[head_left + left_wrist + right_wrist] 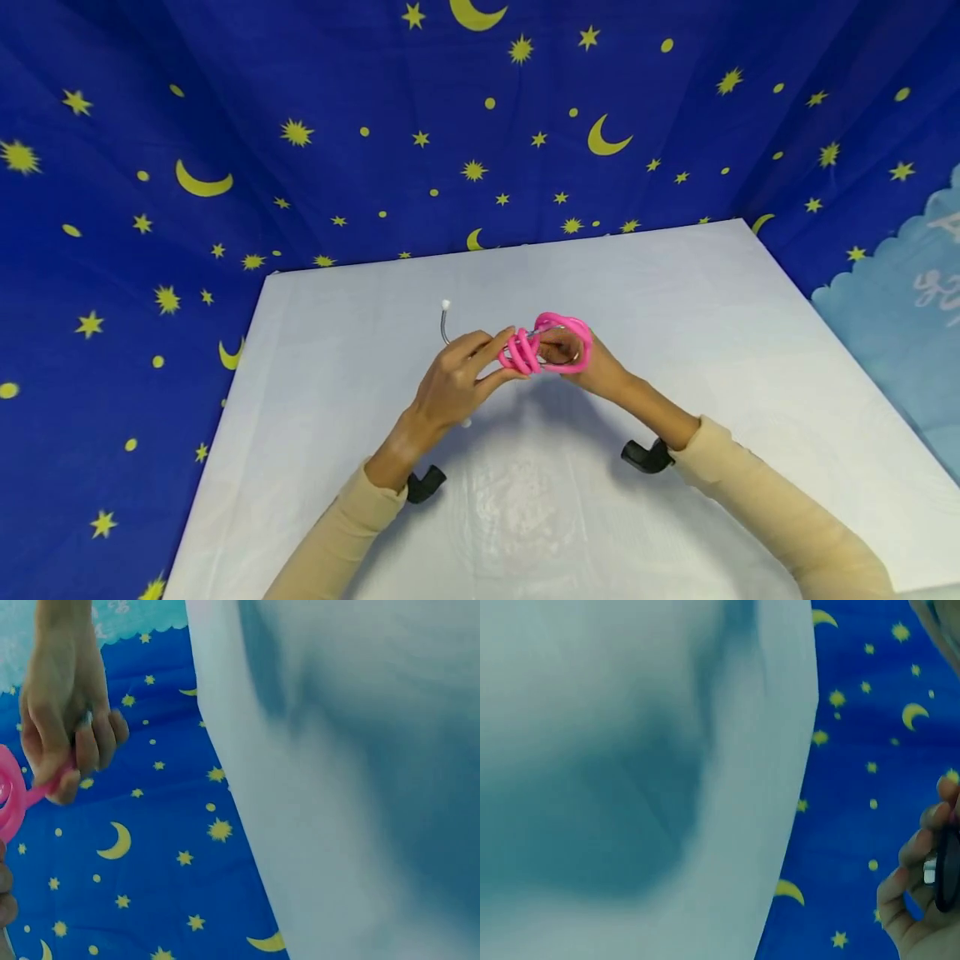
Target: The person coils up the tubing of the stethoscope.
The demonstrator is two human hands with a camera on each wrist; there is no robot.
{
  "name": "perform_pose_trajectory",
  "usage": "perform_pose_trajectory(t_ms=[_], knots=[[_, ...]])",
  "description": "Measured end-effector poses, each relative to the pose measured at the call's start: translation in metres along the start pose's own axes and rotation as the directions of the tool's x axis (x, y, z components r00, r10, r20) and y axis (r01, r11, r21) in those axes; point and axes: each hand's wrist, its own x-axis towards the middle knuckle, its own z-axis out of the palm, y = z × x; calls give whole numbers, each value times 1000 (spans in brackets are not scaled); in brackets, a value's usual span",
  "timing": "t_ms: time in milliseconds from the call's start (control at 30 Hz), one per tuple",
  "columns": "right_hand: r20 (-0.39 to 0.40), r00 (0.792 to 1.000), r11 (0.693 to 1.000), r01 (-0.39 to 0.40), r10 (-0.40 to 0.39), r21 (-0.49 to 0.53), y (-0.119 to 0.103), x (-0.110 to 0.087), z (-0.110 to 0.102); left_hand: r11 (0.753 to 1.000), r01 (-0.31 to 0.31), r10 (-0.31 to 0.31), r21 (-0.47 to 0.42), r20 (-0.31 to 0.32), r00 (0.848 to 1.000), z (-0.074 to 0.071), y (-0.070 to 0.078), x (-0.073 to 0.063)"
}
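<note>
A stethoscope with bright pink tubing (522, 353) is held up over the table between both hands, its tubing wound round itself in several turns. My left hand (450, 383) pinches the wound part between thumb and fingers. Beyond the left fingers a curved metal ear tube (444, 323) sticks out, tipped with a white ear tip (446, 305). My right hand (603, 367) grips the other end, behind a wide pink loop (582, 333). In the right wrist view its curled fingers hold a dark, black-rimmed chest piece (946, 874) with a silvery part.
A white-covered table (337, 317) lies below the hands. Blue cloth (375, 167) with yellow moons and stars hangs behind and at the sides. Black curved mounts (645, 457) stick out near both wrists.
</note>
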Motion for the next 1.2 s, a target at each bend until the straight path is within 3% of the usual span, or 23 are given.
perform_pose_trajectory(t_ms=[67,167,300,533,800,933,1067,1200], knots=[[1,998,994,-58,59,-93,-6,-6,7,998,61,-61,-15,-11,998,2,-1,-2],[24,987,948,-148,161,-281,-17,-10,15,990,138,-139,-23,-9,990,5,-3,-4],[54,959,897,-239,278,-372,-31,-11,22,972,234,-235,-23,-5,972,9,-4,-6],[56,958,830,-214,282,-515,-46,-18,24,943,330,-329,-47,34,944,16,0,-8],[58,951,805,-223,303,-550,-60,-28,26,932,362,-360,-18,53,931,23,4,-9],[56,952,776,-210,300,-595,-65,-31,23,931,365,-362,-23,83,928,24,6,-7],[40,961,740,-183,272,-647,-70,-30,19,945,327,-325,-2,120,938,22,5,-4],[10,971,725,-172,240,-667,-77,-25,15,963,264,-268,46,142,953,19,5,-1]])
